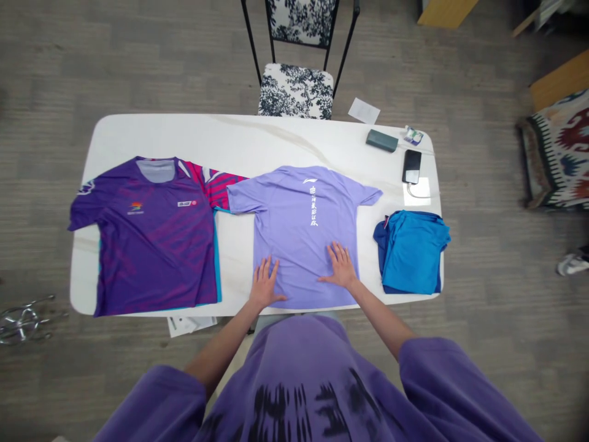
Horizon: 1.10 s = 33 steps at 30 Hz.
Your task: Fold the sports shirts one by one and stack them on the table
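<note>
A light purple T-shirt [301, 215] with white lettering down its back lies flat on the white table [239, 144], hem toward me. My left hand [264, 285] rests flat on its lower left part, fingers spread. My right hand [340, 266] presses flat on its lower middle, fingers spread too. Neither hand holds anything.
A dark purple patterned shirt [151, 236] lies spread at the left over a pink one [221, 184]. Folded blue shirts [411, 252] are stacked at the right. A phone [411, 166], a dark case [381, 140] and a small packet [413, 135] sit at the far right. A patterned chair [295, 91] stands behind the table.
</note>
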Available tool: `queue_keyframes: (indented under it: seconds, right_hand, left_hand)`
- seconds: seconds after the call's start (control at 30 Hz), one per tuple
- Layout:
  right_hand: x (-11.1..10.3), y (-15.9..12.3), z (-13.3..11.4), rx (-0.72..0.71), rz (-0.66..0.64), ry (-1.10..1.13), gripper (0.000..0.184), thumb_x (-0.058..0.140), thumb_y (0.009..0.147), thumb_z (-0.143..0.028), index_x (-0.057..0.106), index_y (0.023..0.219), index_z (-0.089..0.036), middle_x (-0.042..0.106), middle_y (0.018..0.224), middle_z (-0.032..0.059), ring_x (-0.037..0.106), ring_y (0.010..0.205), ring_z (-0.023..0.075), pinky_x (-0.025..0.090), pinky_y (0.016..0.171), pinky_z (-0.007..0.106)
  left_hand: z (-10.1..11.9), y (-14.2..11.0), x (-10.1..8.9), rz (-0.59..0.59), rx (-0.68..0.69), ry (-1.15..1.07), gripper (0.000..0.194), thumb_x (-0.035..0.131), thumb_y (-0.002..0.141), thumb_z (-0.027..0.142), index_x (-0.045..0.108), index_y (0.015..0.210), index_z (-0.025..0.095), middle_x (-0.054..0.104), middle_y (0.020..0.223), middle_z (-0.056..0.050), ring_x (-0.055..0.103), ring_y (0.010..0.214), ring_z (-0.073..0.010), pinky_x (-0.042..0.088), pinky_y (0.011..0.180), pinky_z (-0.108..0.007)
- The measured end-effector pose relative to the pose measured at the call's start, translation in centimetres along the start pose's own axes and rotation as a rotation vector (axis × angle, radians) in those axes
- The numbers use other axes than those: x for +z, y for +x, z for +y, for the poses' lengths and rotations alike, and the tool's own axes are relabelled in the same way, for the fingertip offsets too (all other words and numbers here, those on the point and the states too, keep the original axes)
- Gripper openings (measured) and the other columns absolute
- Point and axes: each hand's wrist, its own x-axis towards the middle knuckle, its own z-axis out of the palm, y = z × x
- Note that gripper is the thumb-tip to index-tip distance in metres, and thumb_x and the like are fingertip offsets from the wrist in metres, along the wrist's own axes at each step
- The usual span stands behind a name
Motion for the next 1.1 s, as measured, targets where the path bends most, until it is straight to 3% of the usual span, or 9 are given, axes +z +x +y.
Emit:
queue_keyframes:
  seconds: [0.13, 0.23, 0.37, 0.47, 0.6, 0.7, 0.8, 0.97, 1.1]
  right_hand:
    - [-3.4, 7.9, 2.7, 0.081, 0.186, 0.029, 0.105, 0.046, 0.097, -0.076, 0.015, 0.174, -0.012, 0.009, 0.18, 0.019, 0.009, 0.166, 0.0356, 0.007, 0.133, 0.061]
    - [-6.4, 16.5, 6.6, 0.15, 0.308, 0.062, 0.082, 0.03, 0.107, -0.064, 0.02, 0.173, -0.015, 0.018, 0.179, 0.0169, 0.016, 0.165, 0.032, 0.014, 0.132, 0.062]
    - [-8.2, 26.3, 11.5, 0.179, 0.306, 0.054, 0.078, 0.026, 0.108, -0.064, 0.027, 0.171, -0.018, 0.023, 0.178, 0.015, 0.02, 0.164, 0.0324, 0.014, 0.132, 0.064]
    - [-8.0, 30.5, 14.1, 0.233, 0.283, 0.036, 0.084, 0.027, 0.106, -0.069, 0.023, 0.173, -0.017, 0.017, 0.179, 0.0144, 0.015, 0.165, 0.0338, 0.011, 0.132, 0.065]
    - [-7.9, 33.1, 15.9, 0.269, 0.278, -0.028, 0.091, 0.027, 0.105, -0.072, 0.009, 0.175, -0.016, 0.003, 0.181, 0.0129, 0.004, 0.167, 0.0341, 0.005, 0.132, 0.065]
    - [-8.3, 32.6, 15.5, 0.237, 0.334, -0.012, 0.093, 0.027, 0.105, -0.072, 0.002, 0.175, -0.015, 0.0, 0.181, 0.0136, 0.0, 0.167, 0.0349, 0.004, 0.131, 0.068]
    - [-7.8, 28.4, 12.7, 0.207, 0.366, 0.026, 0.088, 0.026, 0.108, -0.064, -0.003, 0.174, -0.014, -0.003, 0.181, 0.0137, -0.003, 0.167, 0.035, 0.003, 0.131, 0.07]
    - [-1.8, 14.7, 5.2, 0.202, 0.118, 0.117, 0.088, 0.036, 0.107, -0.056, -0.006, 0.175, -0.019, 0.006, 0.181, 0.0122, 0.003, 0.167, 0.0371, 0.003, 0.132, 0.07]
    - [4.5, 5.3, 1.0, 0.232, -0.158, 0.165, 0.102, 0.05, 0.099, -0.066, -0.002, 0.176, -0.024, 0.012, 0.18, 0.0115, 0.008, 0.166, 0.0419, 0.006, 0.132, 0.072]
  left_hand:
    - [-1.1, 7.2, -2.5, 0.148, -0.028, -0.119, 0.105, 0.058, 0.095, 0.072, 0.016, 0.175, 0.019, 0.014, 0.179, -0.016, 0.008, 0.167, -0.0353, 0.02, 0.134, -0.057]
    - [-2.2, 17.3, -5.4, 0.254, -0.053, -0.179, 0.088, 0.045, 0.104, 0.061, 0.017, 0.175, 0.017, 0.013, 0.18, -0.014, 0.005, 0.168, -0.0321, 0.02, 0.134, -0.055]
    - [-4.2, 29.7, -7.9, 0.273, -0.076, -0.157, 0.09, 0.044, 0.103, 0.066, 0.017, 0.176, 0.021, 0.008, 0.181, -0.008, -0.004, 0.168, -0.0315, 0.008, 0.135, -0.057]
    - [-6.0, 34.4, -8.3, 0.263, -0.12, -0.142, 0.105, 0.051, 0.095, 0.076, 0.014, 0.176, 0.02, 0.002, 0.181, -0.008, -0.01, 0.167, -0.0345, -0.002, 0.135, -0.06]
    - [-7.8, 36.7, -8.7, 0.282, -0.129, -0.12, 0.118, 0.059, 0.085, 0.086, 0.013, 0.176, 0.026, -0.001, 0.181, -0.002, -0.014, 0.166, -0.0323, -0.007, 0.136, -0.055]
    - [-7.7, 36.6, -9.2, 0.328, -0.126, -0.121, 0.12, 0.059, 0.085, 0.086, 0.008, 0.176, 0.027, -0.005, 0.181, 0.0, -0.015, 0.166, -0.0298, -0.009, 0.137, -0.051]
    - [-6.2, 33.1, -8.5, 0.35, -0.106, -0.135, 0.105, 0.049, 0.097, 0.076, 0.003, 0.176, 0.024, -0.008, 0.18, -0.001, -0.015, 0.166, -0.0294, -0.007, 0.137, -0.054]
    - [-3.2, 19.9, -2.3, 0.093, -0.108, -0.104, 0.097, 0.052, 0.101, 0.06, -0.002, 0.176, 0.03, 0.003, 0.18, -0.001, -0.006, 0.165, -0.0339, 0.004, 0.138, -0.061]
    - [-3.2, 10.3, 3.9, -0.119, -0.114, -0.084, 0.094, 0.051, 0.101, 0.057, -0.006, 0.174, 0.036, 0.017, 0.178, 0.001, 0.005, 0.165, -0.0311, 0.009, 0.14, -0.058]
